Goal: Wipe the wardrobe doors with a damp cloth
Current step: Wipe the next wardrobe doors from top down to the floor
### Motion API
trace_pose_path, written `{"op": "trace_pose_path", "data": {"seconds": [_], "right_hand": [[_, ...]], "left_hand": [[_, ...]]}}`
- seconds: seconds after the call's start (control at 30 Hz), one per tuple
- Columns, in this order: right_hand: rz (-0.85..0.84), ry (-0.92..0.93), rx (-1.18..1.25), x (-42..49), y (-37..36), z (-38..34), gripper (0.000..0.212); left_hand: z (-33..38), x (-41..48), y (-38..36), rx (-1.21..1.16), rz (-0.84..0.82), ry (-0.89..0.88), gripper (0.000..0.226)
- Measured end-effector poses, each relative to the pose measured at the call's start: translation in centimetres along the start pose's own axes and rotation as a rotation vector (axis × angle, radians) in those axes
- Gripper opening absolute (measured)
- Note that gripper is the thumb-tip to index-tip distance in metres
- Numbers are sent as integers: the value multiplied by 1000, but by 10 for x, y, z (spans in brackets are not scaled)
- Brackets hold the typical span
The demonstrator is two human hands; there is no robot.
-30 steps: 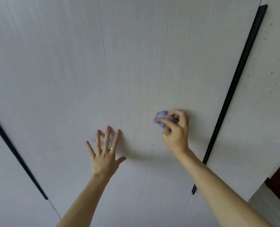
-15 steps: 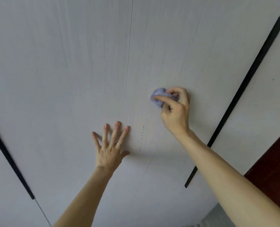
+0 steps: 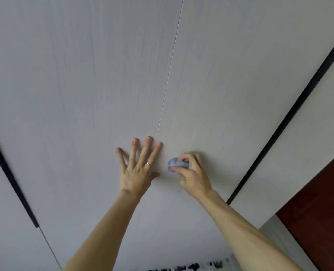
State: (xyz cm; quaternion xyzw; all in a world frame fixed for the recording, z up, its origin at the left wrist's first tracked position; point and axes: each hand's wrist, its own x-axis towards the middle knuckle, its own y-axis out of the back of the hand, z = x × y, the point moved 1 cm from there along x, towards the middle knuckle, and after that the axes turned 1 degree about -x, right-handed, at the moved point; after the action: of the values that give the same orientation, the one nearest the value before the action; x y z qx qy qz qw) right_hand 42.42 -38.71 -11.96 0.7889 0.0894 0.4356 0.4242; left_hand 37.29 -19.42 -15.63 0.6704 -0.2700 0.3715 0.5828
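Observation:
Pale grey wardrobe doors [image 3: 88, 79] fill the view, with a thin vertical seam [image 3: 168, 81] between two panels. My left hand [image 3: 137, 169] lies flat on the door, fingers spread and straight, a ring on one finger, fingertips beside the seam. My right hand [image 3: 193, 175] grips a bunched lilac cloth [image 3: 175, 165] and holds it against the right panel, just right of my left hand. Most of the cloth is hidden under the fingers.
A black handle strip [image 3: 291, 112] runs diagonally at the right and another black strip [image 3: 9, 173] at the left. A dark red-brown surface [image 3: 322, 208] shows at the right edge. Small dark shapes [image 3: 191, 267] lie at the bottom edge.
My right hand with the cloth has come down and left along the panel, ending close beside my left hand. The view has shifted, so the seam sits further right.

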Motion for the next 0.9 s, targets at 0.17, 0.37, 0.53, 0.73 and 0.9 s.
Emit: {"op": "trace_pose_path", "data": {"seconds": [0.17, 0.37, 0.53, 0.73, 0.9], "right_hand": [[437, 33, 11, 76, 76, -23, 35], [711, 35, 28, 100, 76, -27, 51], [562, 151, 22, 32, -5, 3, 47], [285, 201, -66, -57, -97, 31, 28], [419, 195, 0, -27, -71, 30, 34]], "left_hand": [[0, 1, -2, -15, -10, 2, 137], [-5, -1, -6, -26, 37, -36, 125], [-2, -21, -22, -48, 89, -30, 98], [2, -96, -65, -71, 16, -15, 88], [3, -95, -75, -92, -9, 4, 86]]}}
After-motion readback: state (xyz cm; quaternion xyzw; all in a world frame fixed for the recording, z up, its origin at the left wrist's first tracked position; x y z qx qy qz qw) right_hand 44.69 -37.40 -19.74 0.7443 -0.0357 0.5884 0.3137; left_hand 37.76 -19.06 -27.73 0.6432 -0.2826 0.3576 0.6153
